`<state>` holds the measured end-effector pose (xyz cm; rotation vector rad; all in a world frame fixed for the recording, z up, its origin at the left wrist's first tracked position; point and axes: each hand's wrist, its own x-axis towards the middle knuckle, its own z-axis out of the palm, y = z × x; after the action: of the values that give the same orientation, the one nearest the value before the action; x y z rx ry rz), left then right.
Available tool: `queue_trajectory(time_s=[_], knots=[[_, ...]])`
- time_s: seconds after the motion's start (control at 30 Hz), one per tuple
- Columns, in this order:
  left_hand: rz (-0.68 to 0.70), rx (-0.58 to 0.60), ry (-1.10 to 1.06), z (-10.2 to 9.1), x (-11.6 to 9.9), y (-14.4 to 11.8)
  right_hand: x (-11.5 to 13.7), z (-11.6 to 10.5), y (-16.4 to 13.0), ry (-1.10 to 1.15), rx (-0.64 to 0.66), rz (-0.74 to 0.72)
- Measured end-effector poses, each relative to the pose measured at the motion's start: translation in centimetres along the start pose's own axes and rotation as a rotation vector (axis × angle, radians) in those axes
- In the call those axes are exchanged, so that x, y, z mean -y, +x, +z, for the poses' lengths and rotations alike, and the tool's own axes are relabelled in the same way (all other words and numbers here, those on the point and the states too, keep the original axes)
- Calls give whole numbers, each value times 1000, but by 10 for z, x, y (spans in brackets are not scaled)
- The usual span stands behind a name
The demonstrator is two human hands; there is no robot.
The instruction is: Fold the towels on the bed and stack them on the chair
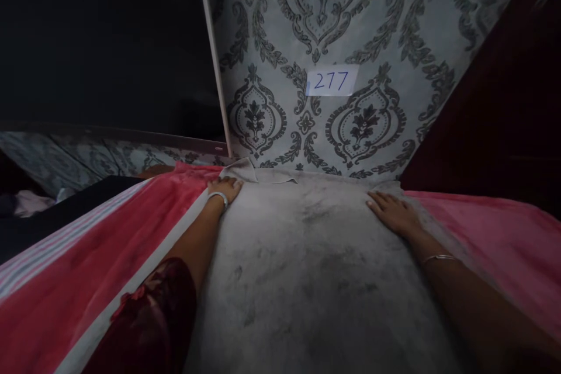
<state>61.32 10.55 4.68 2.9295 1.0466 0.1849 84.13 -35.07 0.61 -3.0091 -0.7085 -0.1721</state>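
Mottled grey cloth (307, 269), rumpled at its far edge, lies beside plush red blanket (114, 245); left hand (225, 188) and right hand (394, 213) rest flat, fingers extended.

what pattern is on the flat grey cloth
The flat grey cloth has irregular darker patches, seen best in the head view.

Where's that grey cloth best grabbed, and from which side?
Probably pinch the grey cloth at its folded far-left flap, coming from the near side, beside the left hand: the flap's edge looks loose, while most cloth lies flat.
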Motion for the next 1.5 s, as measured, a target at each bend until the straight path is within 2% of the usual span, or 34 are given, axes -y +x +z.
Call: queue_trajectory(time_s=[0.1,0.17,0.23,0.3,0.37,0.43,0.5,0.57,0.67,0.73,0.83,0.9,0.93,1.0,1.2,1.3,1.5], knots=[[-154,-24,6,-2,7,2,-27,-2,1,28,14,133],[-198,-47,14,-4,8,0,-34,-6,0,45,25,206],[-199,-103,30,-8,5,-3,-29,-10,-4,42,26,269],[-109,-119,41,-12,-1,-9,-13,-14,-14,26,2,273],[23,-68,43,-16,-8,-15,12,-15,-30,24,-15,153],[86,5,39,-18,-16,-21,41,-16,-55,38,6,-66],[63,49,42,-21,-23,-28,68,-18,-86,59,42,-271],[23,93,45,-24,-32,-36,89,-24,-116,86,71,-416],[39,157,40,-29,-51,-63,104,-34,-150,124,114,-527],[139,192,31,-27,-70,-94,103,-40,-164,129,144,-540],[485,231,20,-18,-94,-151,87,-46,-178,105,185,-488],[644,229,17,-13,-99,-183,71,-49,-189,83,191,-425],[662,228,19,-12,-97,-194,61,-49,-195,71,191,-387],[599,237,36,-15,-84,-207,42,-50,-208,47,197,-311],[291,236,80,-34,-15,-216,-8,-42,-255,20,177,-209],[194,228,92,-39,6,-227,-19,-37,-276,49,145,-190],[117,214,139,-42,23,-253,-25,-37,-313,89,100,-109]])
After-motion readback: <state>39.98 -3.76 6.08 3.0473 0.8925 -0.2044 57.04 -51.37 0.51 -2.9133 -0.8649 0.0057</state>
